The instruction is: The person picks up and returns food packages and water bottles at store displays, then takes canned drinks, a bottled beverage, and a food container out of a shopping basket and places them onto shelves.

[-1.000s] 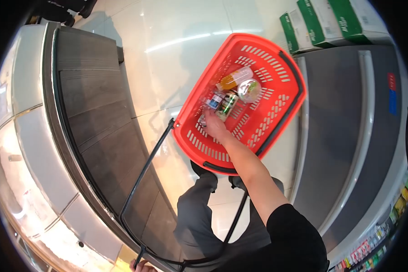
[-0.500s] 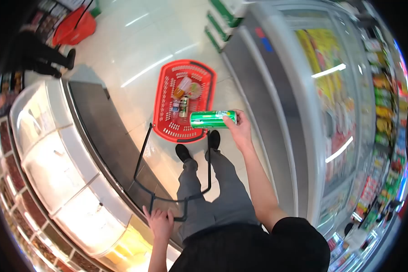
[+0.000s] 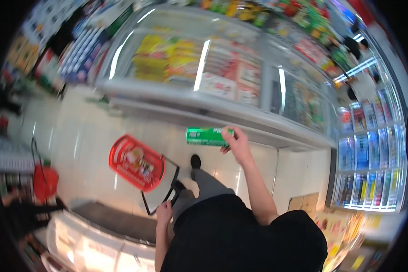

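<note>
My right hand (image 3: 236, 144) is closed around one end of a green can (image 3: 203, 136), a long cylinder with pale lettering held roughly level above the floor. Low at my left side, my left hand (image 3: 164, 211) is closed at the end of a black handle (image 3: 176, 177). That handle belongs to a red shopping basket (image 3: 115, 168), which stands on the floor to my left. Several small packaged items (image 3: 143, 164) lie in the basket, too blurred to name.
A long glass-topped freezer (image 3: 177, 90) with yellow and red packs runs across in front of me. Lit drink shelves (image 3: 367, 149) stand to the right. A bright display case (image 3: 99, 245) is at lower left. Another red basket (image 3: 45, 182) and a dark-clothed person (image 3: 25, 215) are farther left.
My view has turned right, so the freezer now lies ahead and the basket to my left. My left fingers, looser before, have closed on the handle. The green can stays in my right hand.
</note>
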Motion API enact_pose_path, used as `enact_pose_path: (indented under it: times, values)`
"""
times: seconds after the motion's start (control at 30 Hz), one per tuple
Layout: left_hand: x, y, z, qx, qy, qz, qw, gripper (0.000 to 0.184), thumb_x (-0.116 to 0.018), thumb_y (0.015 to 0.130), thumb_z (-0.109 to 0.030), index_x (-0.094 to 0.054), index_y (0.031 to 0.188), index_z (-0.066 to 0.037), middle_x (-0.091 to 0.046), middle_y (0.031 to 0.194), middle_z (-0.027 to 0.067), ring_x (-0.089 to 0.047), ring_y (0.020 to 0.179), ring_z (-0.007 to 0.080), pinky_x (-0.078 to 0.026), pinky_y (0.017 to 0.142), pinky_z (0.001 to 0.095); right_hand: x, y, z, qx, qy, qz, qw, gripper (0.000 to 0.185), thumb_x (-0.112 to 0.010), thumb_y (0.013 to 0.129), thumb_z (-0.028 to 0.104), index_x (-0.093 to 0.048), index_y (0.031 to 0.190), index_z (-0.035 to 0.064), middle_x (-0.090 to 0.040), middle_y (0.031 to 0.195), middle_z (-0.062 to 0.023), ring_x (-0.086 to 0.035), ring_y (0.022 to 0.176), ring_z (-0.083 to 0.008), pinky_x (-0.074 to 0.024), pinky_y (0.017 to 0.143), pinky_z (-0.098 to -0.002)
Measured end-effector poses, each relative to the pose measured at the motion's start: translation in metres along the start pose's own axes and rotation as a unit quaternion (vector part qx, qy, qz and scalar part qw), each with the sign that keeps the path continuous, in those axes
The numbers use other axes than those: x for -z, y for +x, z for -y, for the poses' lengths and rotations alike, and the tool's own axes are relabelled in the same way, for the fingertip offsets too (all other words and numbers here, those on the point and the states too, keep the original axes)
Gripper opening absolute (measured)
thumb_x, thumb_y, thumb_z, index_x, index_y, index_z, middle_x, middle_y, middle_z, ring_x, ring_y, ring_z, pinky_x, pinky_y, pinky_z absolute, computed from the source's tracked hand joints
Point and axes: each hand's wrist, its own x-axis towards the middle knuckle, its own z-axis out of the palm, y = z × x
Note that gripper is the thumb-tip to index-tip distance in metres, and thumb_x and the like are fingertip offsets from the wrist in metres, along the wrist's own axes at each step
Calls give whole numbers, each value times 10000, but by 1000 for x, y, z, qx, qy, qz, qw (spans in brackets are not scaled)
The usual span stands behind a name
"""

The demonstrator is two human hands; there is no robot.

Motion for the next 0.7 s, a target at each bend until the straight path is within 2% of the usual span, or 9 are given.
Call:
enact_pose_path:
  times: [0.1, 0.2, 0.27, 0.3, 0.33, 0.43, 0.53, 0.7]
  values:
    - [-14, 22, 1, -20, -75, 42, 996, 479, -416, 922, -365, -608, 751, 39, -623, 582, 135, -639, 569, 216, -477, 601, 345, 66, -40, 11, 34, -26, -87, 995, 311, -657, 838, 232, -550, 1021, 4, -545, 736, -58, -567, 494, -121, -451, 424, -242]
    - [-29, 30, -18, 11, -196, 69, 978, 422, -416, 928, -328, -579, 833, 49, -605, 572, 134, -622, 524, 210, -463, 481, 291, 125, -76, 8, 51, -56, -150, 986, 339, -694, 803, 213, -549, 1027, 4, -553, 760, -61, -557, 517, -107, -455, 448, -233]
    - [-38, 36, -47, 9, -196, 85, 977, 409, -383, 944, -313, -563, 835, 37, -597, 583, 133, -607, 504, 213, -436, 426, 274, 165, -80, 0, 41, -75, -231, 969, 389, -721, 768, 229, -548, 1032, 2, -563, 791, -66, -567, 614, -120, -468, 527, -245]
    - [-48, 44, -53, 23, -210, 89, 973, 419, -356, 955, -306, -559, 810, 32, -593, 592, 133, -593, 490, 215, -452, 446, 300, 186, -83, -12, 57, -103, -269, 956, 436, -736, 741, 238, -539, 1051, 3, -575, 830, -80, -567, 744, -147, -475, 642, -277]
    - [-55, 52, -60, 14, -200, 91, 976, 419, -356, 955, -306, -559, 810, 32, -593, 592, 133, -593, 490, 215, -452, 446, 300, 208, -86, -22, 59, -94, -279, 954, 436, -736, 741, 238, -539, 1051, 3, -575, 830, -80, -567, 744, -147, -475, 642, -277]
    - [-85, 55, -95, 61, -169, 118, 977, 439, -348, 958, -316, -572, 834, 40, -594, 586, 134, -601, 508, 230, -490, 526, 327, 271, -94, -24, 75, -140, -325, 932, 481, -736, 732, 223, -508, 1101, 15, -578, 902, -97, -544, 843, -164, -450, 762, -304]
    - [-112, 64, -120, 30, -115, 111, 987, 456, -348, 959, -327, -581, 836, 46, -612, 626, 136, -612, 529, 229, -482, 525, 321, 328, -92, -23, 85, -97, -328, 936, 490, -738, 728, 195, -496, 1115, 18, -574, 914, -96, -542, 847, -159, -446, 761, -293]
    - [-140, 67, -153, 63, -124, 127, 982, 444, -401, 943, -369, -607, 846, 12, -607, 664, 90, -620, 593, 169, -458, 497, 261, 406, -79, -18, 94, -46, -320, 942, 497, -724, 733, 131, -469, 1141, 9, -562, 951, -87, -536, 867, -150, -442, 767, -284]
